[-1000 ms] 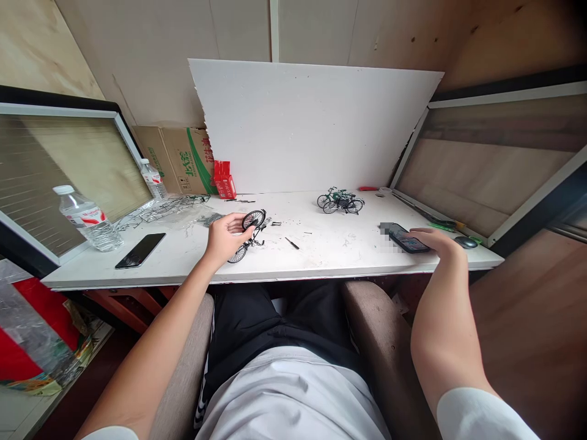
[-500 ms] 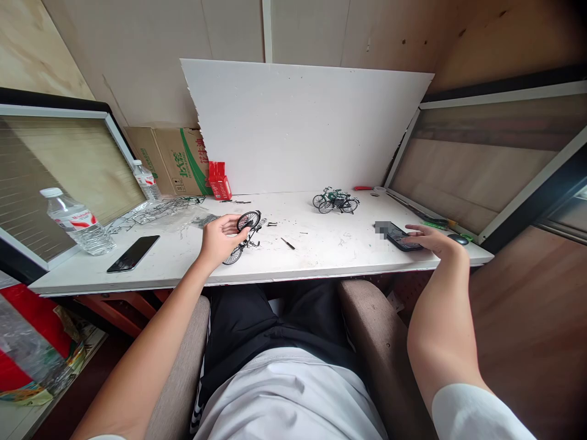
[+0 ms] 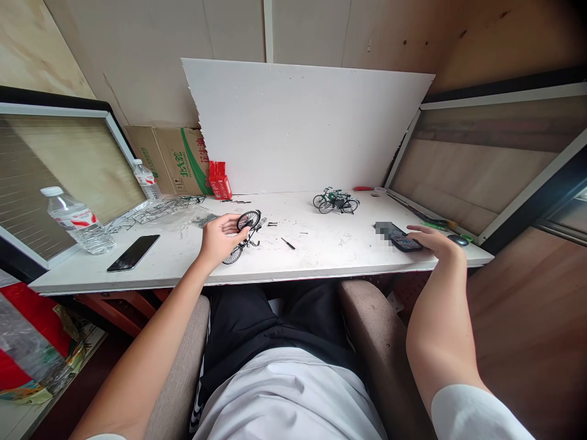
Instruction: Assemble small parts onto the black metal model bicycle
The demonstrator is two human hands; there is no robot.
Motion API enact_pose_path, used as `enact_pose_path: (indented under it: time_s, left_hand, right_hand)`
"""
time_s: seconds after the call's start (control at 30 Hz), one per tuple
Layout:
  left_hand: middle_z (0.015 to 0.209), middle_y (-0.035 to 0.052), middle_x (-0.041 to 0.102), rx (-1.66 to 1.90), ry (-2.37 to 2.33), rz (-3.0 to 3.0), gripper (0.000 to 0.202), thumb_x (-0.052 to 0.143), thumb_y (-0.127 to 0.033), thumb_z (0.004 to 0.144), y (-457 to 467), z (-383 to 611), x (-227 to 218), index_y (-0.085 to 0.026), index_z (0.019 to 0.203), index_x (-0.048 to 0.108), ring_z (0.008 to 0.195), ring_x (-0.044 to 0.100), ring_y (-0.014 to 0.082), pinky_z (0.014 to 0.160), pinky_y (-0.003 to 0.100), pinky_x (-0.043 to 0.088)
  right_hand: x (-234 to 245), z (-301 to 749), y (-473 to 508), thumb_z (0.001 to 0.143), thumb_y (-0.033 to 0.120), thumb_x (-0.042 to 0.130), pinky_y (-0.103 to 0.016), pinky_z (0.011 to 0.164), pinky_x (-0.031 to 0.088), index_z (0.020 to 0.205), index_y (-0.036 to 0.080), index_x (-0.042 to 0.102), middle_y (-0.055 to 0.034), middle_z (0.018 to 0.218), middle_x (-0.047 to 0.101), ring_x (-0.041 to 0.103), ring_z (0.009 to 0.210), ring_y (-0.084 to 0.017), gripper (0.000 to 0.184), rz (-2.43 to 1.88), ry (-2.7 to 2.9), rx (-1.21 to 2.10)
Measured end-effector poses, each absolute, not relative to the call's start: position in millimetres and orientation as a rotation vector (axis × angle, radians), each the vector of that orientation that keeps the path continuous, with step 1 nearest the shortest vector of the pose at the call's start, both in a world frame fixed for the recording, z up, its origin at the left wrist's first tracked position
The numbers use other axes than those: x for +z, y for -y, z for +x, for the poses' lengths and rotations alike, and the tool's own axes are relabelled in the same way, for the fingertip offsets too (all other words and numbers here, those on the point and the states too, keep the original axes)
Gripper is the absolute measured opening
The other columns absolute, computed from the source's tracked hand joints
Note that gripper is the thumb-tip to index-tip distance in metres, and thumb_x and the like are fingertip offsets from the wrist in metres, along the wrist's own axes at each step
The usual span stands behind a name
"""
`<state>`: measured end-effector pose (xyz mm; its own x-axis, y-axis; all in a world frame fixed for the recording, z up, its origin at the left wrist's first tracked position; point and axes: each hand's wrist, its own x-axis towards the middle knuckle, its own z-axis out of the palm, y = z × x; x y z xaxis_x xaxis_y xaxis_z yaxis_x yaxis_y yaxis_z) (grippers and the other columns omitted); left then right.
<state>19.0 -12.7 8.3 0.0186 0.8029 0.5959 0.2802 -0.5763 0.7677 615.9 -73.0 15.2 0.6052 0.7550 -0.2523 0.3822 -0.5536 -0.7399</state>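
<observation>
My left hand (image 3: pixel 222 236) pinches a small black model bicycle (image 3: pixel 233 255) between thumb and fingers. The bicycle stands tilted above the table's front half, one wheel up near my fingertips and the other lower down. Far to the right, my right hand (image 3: pixel 430 237) rests with its fingers stretched out over the right end of a dark phone (image 3: pixel 406 239), fingertips at its screen. Part of that phone is blurred out. Between the hands, a small screwdriver-like tool (image 3: pixel 288 244) and tiny dark parts (image 3: pixel 272 224) lie on the white table (image 3: pixel 330 250).
Two more model bicycles (image 3: pixel 336 201) stand toward the back. On the left are a second phone (image 3: pixel 133 253), water bottles (image 3: pixel 77 220), thin black frames with plastic bags (image 3: pixel 181 219), and a red box (image 3: pixel 220 181). A computer mouse (image 3: pixel 458 240) sits beyond my right hand.
The fingers of my right hand have shifted slightly on the phone's edge. My left hand and the bicycle have stayed in place.
</observation>
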Motion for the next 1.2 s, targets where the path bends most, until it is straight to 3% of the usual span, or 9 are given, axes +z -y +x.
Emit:
enact_pose_path:
  time_s: [0.2, 0.5, 0.63, 1.2]
  left_hand:
    - [0.106, 0.015, 0.086, 1.584, -1.107, 1.872, 0.046, 0.093, -0.042, 0.075, 11.7, 18.7, 6.8, -0.014, 0.111, 0.081, 0.097, 0.084, 0.0289, 0.092, 0.04, 0.071]
    - [0.106, 0.0147, 0.086, 1.581, -1.107, 1.87, 0.046, 0.093, -0.041, 0.075, 12.2, 19.0, 7.2, -0.015, 0.111, 0.082, 0.097, 0.084, 0.0288, 0.092, 0.04, 0.071]
    - [0.106, 0.0147, 0.086, 1.584, -1.1, 1.862, 0.047, 0.094, -0.041, 0.074, 12.1, 18.9, 7.4, -0.015, 0.111, 0.081, 0.097, 0.084, 0.0291, 0.092, 0.04, 0.071]
    - [0.106, 0.0147, 0.086, 1.584, -1.105, 1.86, 0.049, 0.094, -0.042, 0.073, 11.7, 19.0, 6.9, -0.014, 0.111, 0.081, 0.096, 0.084, 0.0289, 0.092, 0.041, 0.071]
  right_hand:
    - [11.1, 623.0, 71.1, 0.094, 0.026, 0.067, -0.033, 0.107, 0.055, 0.158, 0.025, 0.062, -0.015, 0.151, 0.07, 0.069, 0.131, -0.032, 0.065, -2.181, 0.935, 0.708]
    - [3.0, 631.7, 68.1, 0.09, 0.014, 0.061, -0.028, 0.098, 0.059, 0.161, 0.024, 0.057, -0.0119, 0.16, 0.065, 0.072, 0.126, -0.026, 0.073, -2.108, 0.932, 0.766]
    - [2.5, 632.1, 66.5, 0.093, 0.02, 0.061, -0.029, 0.097, 0.06, 0.164, 0.025, 0.055, -0.0131, 0.158, 0.065, 0.071, 0.126, -0.027, 0.071, -2.113, 0.886, 0.77]
    - [10.1, 625.3, 70.9, 0.092, 0.022, 0.064, -0.031, 0.115, 0.051, 0.161, 0.026, 0.057, -0.0125, 0.161, 0.062, 0.063, 0.142, -0.03, 0.069, -2.154, 0.918, 0.768]
